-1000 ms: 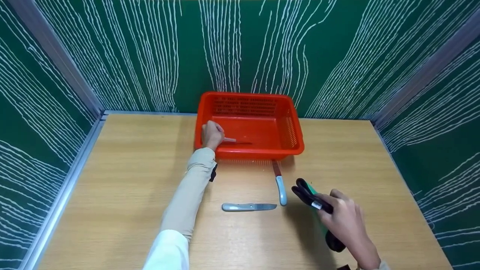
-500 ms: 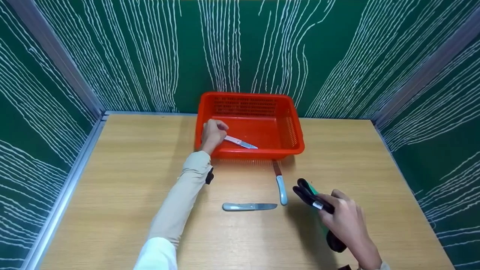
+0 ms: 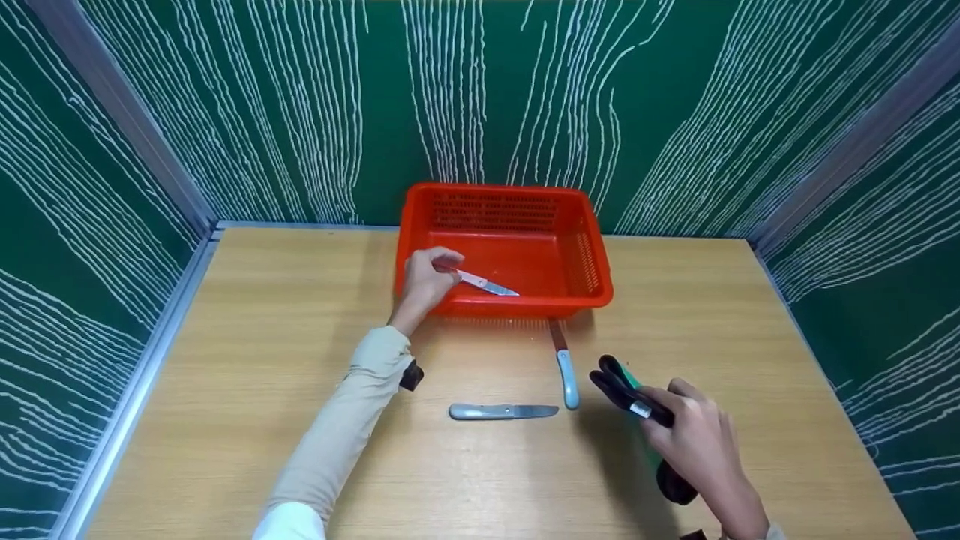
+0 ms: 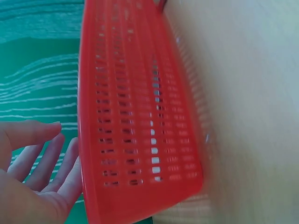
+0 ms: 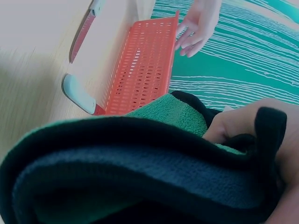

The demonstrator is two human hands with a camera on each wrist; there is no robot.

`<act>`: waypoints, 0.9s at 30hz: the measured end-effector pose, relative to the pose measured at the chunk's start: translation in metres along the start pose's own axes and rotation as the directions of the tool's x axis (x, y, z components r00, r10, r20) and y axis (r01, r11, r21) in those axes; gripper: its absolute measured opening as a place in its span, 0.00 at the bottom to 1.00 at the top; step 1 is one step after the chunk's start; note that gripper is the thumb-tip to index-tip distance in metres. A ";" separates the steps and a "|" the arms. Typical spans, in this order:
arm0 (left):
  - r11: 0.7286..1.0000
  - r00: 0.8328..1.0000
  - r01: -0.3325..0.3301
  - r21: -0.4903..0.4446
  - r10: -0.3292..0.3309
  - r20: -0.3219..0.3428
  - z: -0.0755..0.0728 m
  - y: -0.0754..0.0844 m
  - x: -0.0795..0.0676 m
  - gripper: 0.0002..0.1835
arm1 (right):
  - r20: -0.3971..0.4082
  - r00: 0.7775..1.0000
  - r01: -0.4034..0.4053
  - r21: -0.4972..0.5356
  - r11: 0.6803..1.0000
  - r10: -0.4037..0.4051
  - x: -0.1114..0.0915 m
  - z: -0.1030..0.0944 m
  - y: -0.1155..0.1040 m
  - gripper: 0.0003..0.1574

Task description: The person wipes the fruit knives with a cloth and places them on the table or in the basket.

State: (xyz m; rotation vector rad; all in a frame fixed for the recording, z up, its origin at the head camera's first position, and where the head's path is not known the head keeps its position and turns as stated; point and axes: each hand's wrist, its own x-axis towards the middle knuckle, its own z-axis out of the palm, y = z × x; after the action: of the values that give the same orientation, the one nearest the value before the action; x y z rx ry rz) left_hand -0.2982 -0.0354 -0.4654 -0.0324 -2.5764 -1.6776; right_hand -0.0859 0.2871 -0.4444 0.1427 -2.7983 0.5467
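Over the near left corner of the red plastic basket [image 3: 517, 303] is my left hand [image 3: 426, 283], its fingers loose and holding nothing. In the left wrist view, thumb and fingers [image 4: 39, 133] stand apart beside the rim. A knife with a pale pinkish handle [image 3: 486, 284] lies inside the basket, its handle end close to those fingertips. At the right, my right hand [image 3: 697, 435] grips a folded green cloth [image 5: 168, 112] with black edging. The right wrist view shows the cloth's thick fold close up, partly hiding that hand.
On the wooden table [image 3: 300, 322] in front of the basket lie a grey-handled knife [image 3: 502, 412] and a light-blue-handled knife [image 3: 566, 371], its blade reaching the basket's front. Green walls [image 3: 675, 60] with white wavy lines enclose the back and sides.
My left hand has let go of the pale-handled knife, loosened its fingers and drawn back toward the basket's near rim. The knife stays in the basket. My right hand keeps its hold on the cloth.
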 end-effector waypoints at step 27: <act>0.992 0.984 -0.003 -0.124 0.025 0.176 0.004 -0.021 -0.083 0.14 | 0.008 0.999 -0.041 -0.025 0.999 0.041 -0.007 -0.006 0.007 0.18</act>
State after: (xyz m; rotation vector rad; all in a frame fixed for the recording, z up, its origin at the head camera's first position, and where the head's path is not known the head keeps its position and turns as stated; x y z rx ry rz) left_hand -0.2171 -0.0383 -0.4915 -0.2160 -2.5814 -1.9088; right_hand -0.0789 0.2957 -0.4434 0.0829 -2.8212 0.5223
